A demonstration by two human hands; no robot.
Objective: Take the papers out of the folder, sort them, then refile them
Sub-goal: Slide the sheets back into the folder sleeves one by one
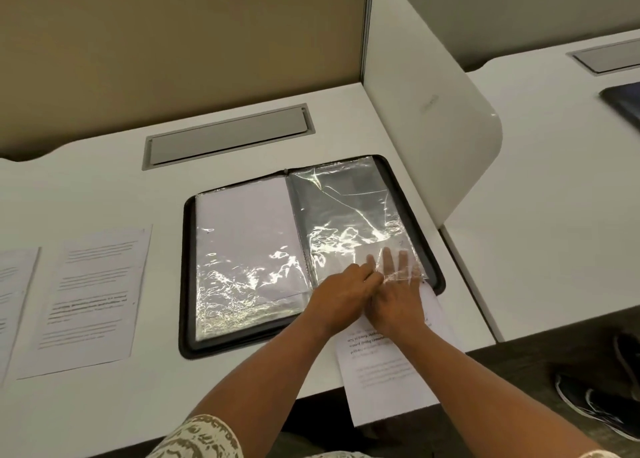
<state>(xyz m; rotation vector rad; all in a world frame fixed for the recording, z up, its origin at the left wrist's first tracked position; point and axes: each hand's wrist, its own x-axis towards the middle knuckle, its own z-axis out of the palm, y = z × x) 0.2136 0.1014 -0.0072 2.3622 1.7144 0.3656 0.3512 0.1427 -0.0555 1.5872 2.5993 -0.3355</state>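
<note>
Far left of frame: two printed sheets point(93, 301) lie flat on the desk point(467, 249), side by side, well apart from the folder point(187, 284) (one is cut off by the frame edge).

Centre: folder lies open and flat. Left sleeve point(249, 249) has a white page in it. Right sleeve point(346, 215) looks mostly empty and dark, plastic badly wrinkled.

Lower centre-right: left hand point(341, 295) rests at the bottom edge of the right sleeve, fingers curled, apparently pinching the plastic lip to hold the mouth open. Can't confirm the pinch, as the fingertips are hidden where the hands meet.

Right hand point(394, 295) has fingers straight and spread, pushed inside the sleeve under the plastic, pressing flat on a sheet point(388, 371). Most of that sheet hangs out toward the bottom of the frame, over the desk edge; only its top corner is inside the pocket.

Both forearms come in from the bottom of the frame and converge at the sleeve's lower corner, wrists low and nearly touching.

Risks, as I judge them:
- Wrinkled plastic catches the sheet's leading corner, so it folds or buckles.
- Sheet enters skewed and jams against the side seam.
- If the left hand loses the lip, the pocket closes on the fingers.
- The overhanging tail could crease on the desk edge.
</note>
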